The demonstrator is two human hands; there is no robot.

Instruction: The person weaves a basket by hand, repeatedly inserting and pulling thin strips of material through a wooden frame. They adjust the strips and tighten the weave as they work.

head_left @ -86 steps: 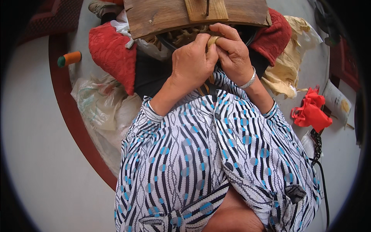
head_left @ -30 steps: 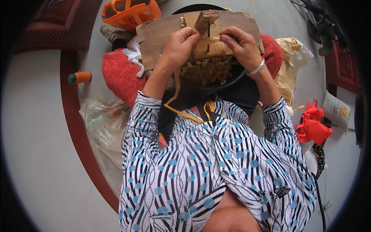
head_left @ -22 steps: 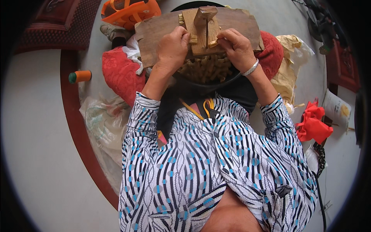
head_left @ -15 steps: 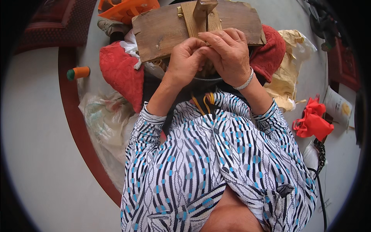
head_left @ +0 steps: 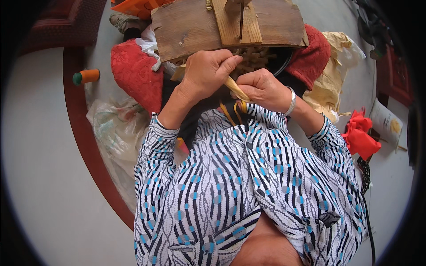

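A twisted, pale yellow strip stretches between my hands, its material unclear. My left hand is closed round the upper end, thumb on top. Lower and to the right, my right hand pinches the other end. Just beyond them a wooden board lies across my lap, with a lighter plank and a dark upright piece on it. Beneath the board's near edge, several pale yellow twisted pieces sit in a dark-rimmed basin, partly hidden by my hands.
Red cloth covers lie over my knees. To the left are an orange and green spool and a clear plastic bag. An orange bag is at the far left. Brown paper and a red bag lie to the right.
My hands were close together at the board's near edge. They have moved apart, the right one down toward me, and the twisted strip now shows between them.
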